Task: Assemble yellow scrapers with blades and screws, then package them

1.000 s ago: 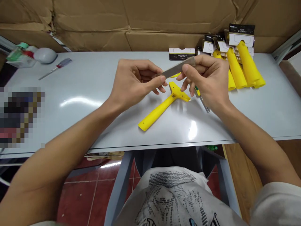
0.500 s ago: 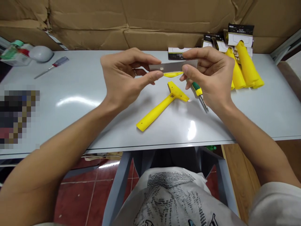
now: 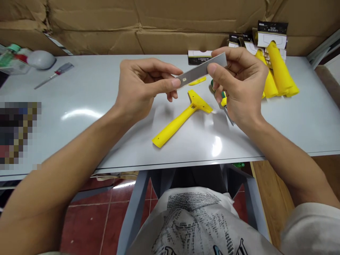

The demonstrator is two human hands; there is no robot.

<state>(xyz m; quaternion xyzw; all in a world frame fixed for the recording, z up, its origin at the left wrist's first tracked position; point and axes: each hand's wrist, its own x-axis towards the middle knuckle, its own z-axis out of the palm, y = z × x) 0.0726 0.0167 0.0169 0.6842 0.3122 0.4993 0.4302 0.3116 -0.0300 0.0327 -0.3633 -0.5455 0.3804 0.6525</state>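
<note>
A flat grey metal blade (image 3: 196, 73) with a small slot near its left end is held up above the table, its right end tilted higher. My left hand (image 3: 145, 86) pinches the left end between thumb and fingers. The right end is pinched by my right hand (image 3: 240, 79). Below the blade lies a yellow scraper handle (image 3: 177, 122) with a T-shaped head. Behind it, partly covered by the blade, is a small yellow strip (image 3: 198, 81). A green and yellow screwdriver (image 3: 224, 101) lies under my right hand, partly hidden by it.
Several yellow scrapers with black-and-white cards (image 3: 280, 71) lie at the back right. A black-and-white card (image 3: 198, 57) rests at the back edge. On the left are a clear-handled screwdriver (image 3: 54, 75) and a white rounded object (image 3: 41, 59). Cardboard (image 3: 170, 28) lines the back.
The blade has gone from nearly level to slanted, its right end raised and its left end slightly lower. Both hands still pinch it.
</note>
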